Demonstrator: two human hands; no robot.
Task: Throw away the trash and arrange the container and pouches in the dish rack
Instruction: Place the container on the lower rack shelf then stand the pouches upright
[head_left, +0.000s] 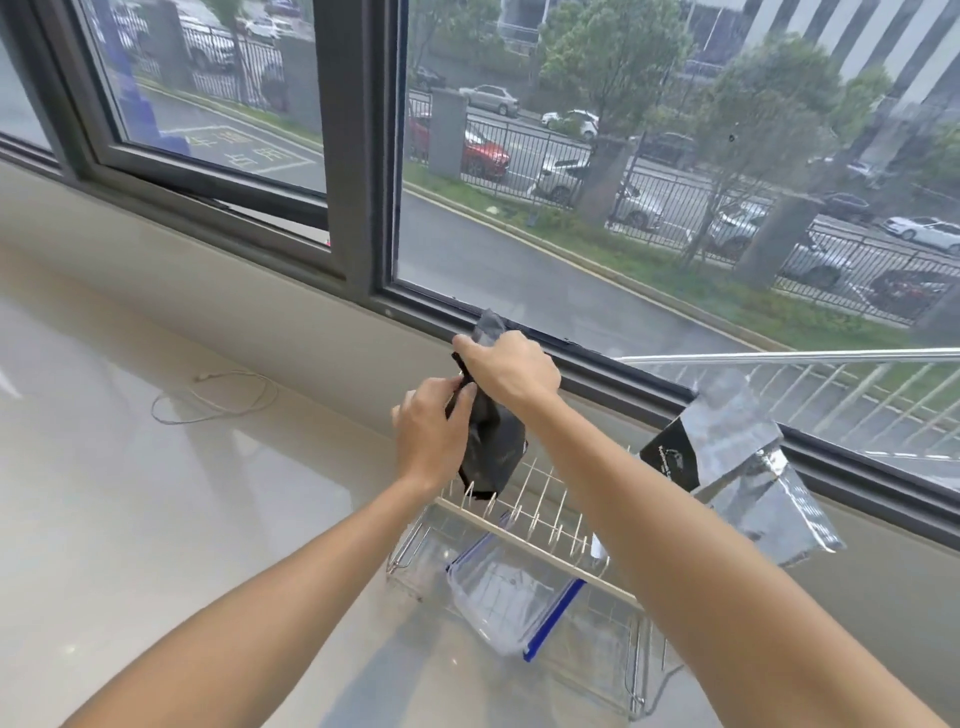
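The dish rack (519, 540) is the landmark: a wire frame standing on the pale glossy table (156, 519), close under the window sill. Nearest the viewer, in the rack's lower basket, lies a clear container (498, 587) with blue clips along its edges, tilted on its side. Behind it runs the rack's row of upright prongs.

Over the left end of the rack, above those prongs, both hands hold 1 black pouch (488, 441). The left hand (428, 434) has its grip clamped on the pouch's upper left edge, fingers curled against the dark film. The right hand (506, 369) has its grip clamped on the pouch's top, where the silvery inner lining shows, thumb and fingers pinching it from above. The pouch hangs down between them, its bottom corner just touching or hovering at the prongs; which of the 2 cannot be told.

To the right of the rack, and higher, 2 more pouches (737, 467) lean against the window ledge, silver-lined with a black printed face, overlapping one another.

To the left of the rack, well apart, a thin white cable (213, 397) lies looped on the table.

Beyond the rack the window (571, 182) shows a road, a fence and parked cars.
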